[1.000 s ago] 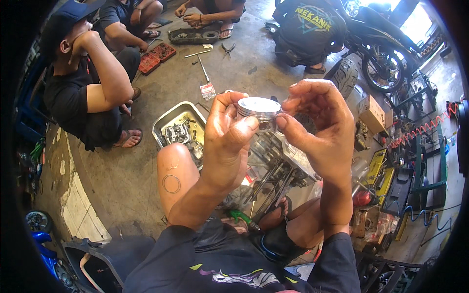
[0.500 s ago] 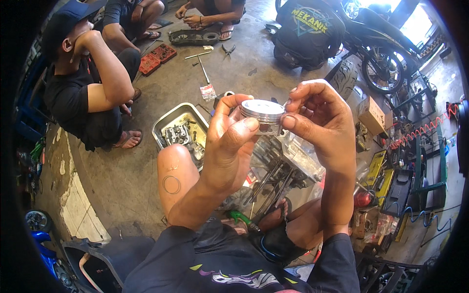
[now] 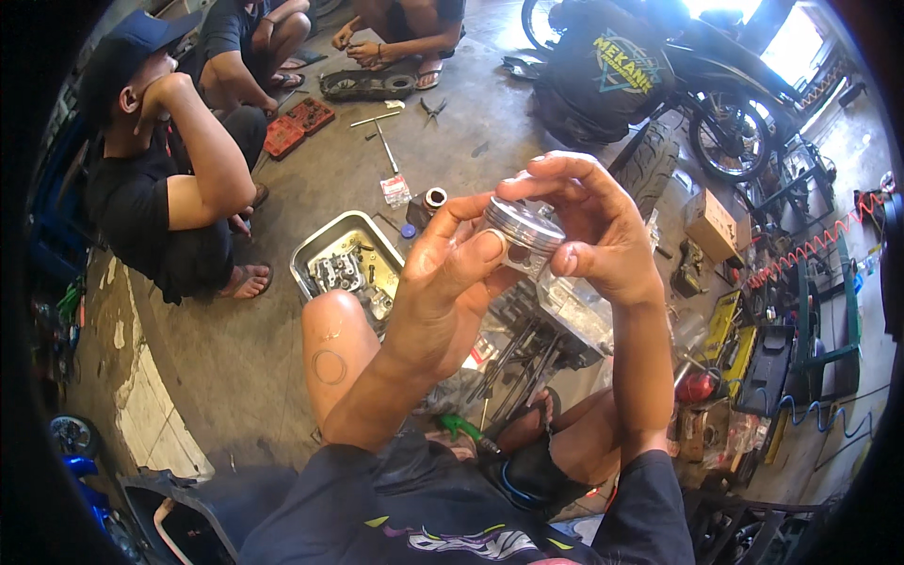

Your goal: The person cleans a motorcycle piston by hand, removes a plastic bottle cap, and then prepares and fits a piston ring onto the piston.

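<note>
Between my hands is a silver piston, tilted, with grooves round its side. My left hand grips it from the left, thumb against its side. My right hand holds it too, fingers arched over the top and thumb at its lower right. A thin metal ring lies on my left thigh. Beyond it is a metal tray with engine parts and bolts. Beneath the piston stands a metal engine assembly with long studs. A green-handled tool lies between my legs.
A person squats at left; others crouch behind near a red tool case and long casing. A person in printed black is beside a motorcycle. A tyre, cardboard box and cluttered tools line the right.
The piston has tipped from nearly level to tilted and moved slightly right and down. My right fingers have moved up and left over its top.
</note>
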A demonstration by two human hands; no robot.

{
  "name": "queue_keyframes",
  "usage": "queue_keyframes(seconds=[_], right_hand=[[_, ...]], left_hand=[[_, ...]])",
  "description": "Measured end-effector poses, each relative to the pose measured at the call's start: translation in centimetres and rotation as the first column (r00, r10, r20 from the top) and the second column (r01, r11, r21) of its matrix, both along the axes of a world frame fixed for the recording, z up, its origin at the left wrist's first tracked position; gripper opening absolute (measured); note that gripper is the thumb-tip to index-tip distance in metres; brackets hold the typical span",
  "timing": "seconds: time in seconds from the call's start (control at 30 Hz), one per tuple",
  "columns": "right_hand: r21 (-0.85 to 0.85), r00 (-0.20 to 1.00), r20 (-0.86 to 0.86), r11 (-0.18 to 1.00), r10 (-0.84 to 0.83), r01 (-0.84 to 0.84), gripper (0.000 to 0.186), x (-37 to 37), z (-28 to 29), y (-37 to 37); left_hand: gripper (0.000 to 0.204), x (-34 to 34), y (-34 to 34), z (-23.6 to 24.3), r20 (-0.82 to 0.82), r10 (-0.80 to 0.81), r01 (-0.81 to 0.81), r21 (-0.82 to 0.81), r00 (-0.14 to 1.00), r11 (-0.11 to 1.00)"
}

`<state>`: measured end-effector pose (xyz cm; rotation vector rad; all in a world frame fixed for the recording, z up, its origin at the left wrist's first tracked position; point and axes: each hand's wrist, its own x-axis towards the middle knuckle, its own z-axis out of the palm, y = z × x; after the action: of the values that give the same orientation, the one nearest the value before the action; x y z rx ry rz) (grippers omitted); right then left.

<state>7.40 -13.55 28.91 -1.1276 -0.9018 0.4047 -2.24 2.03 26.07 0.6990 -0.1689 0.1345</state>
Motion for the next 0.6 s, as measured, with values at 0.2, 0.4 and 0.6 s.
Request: queue_keyframes(seconds=[0.2, 0.4, 0.6], right_hand=[[0.052, 0.992, -0.027, 0.991, 0.126, -0.125, 0.106, 0.8, -0.6, -0.7], [0.072, 0.939, 0.238, 0.96, 0.246, -0.27, 0.106, 2.1, -1.6, -1.0], [-0.021, 0.917, 0.349, 0.981, 0.19, -0.195, 0.102, 1.9, -1.3, -1.3]], left_hand=[[0.071, 0.0, 0.1, -0.3, -0.036, -0.183, 0.18, -0.065, 0.983, 0.982], [0.041, -0.1, 0.1, -0.4, -0.012, -0.291, 0.287, -0.118, 0.957, 0.951], [0.038, 0.0, 0.5, -0.7, -0.068, -0.294, 0.289, -0.08, 0.953, 0.954]])
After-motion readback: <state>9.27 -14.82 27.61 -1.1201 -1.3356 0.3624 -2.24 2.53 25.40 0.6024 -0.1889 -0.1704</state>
